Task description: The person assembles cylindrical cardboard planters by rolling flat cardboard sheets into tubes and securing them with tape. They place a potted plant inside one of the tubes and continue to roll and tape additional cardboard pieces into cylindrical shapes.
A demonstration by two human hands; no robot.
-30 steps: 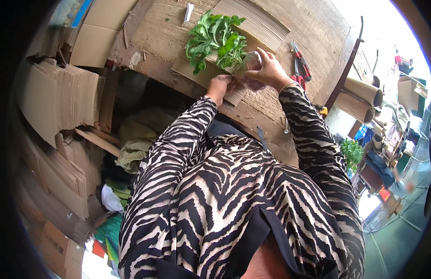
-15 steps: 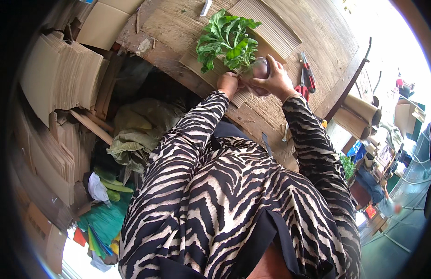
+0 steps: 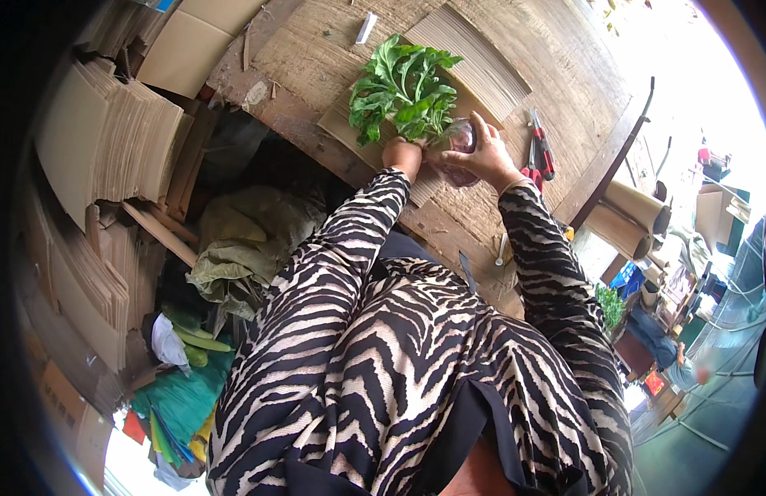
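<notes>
A leafy green plant (image 3: 405, 87) lies with its leaves pointing away from me over cardboard on the wooden table. At its base is a rounded, reddish-purple bundle in shiny clear plastic (image 3: 460, 139); what is inside cannot be made out. My right hand (image 3: 490, 155) is closed round the right side of this bundle, thumb on the near side. My left hand (image 3: 402, 155) is closed against the foot of the stems, left of the bundle. Its fingertips are hidden, so what they pinch does not show.
On the wooden table (image 3: 573, 78), red-handled scissors (image 3: 532, 169) and a red-and-black cutter (image 3: 543, 145) lie right of my right hand. Flat cardboard strips (image 3: 474, 54) lie beyond the plant. Cardboard stacks (image 3: 122, 140) stand at the left. A dark curved rod (image 3: 618, 157) slants along the right edge.
The whole view has shifted slightly, with the table sitting lower. My left hand has turned so its fingers tuck behind the stems. My right hand keeps hold of the plastic-wrapped bundle.
</notes>
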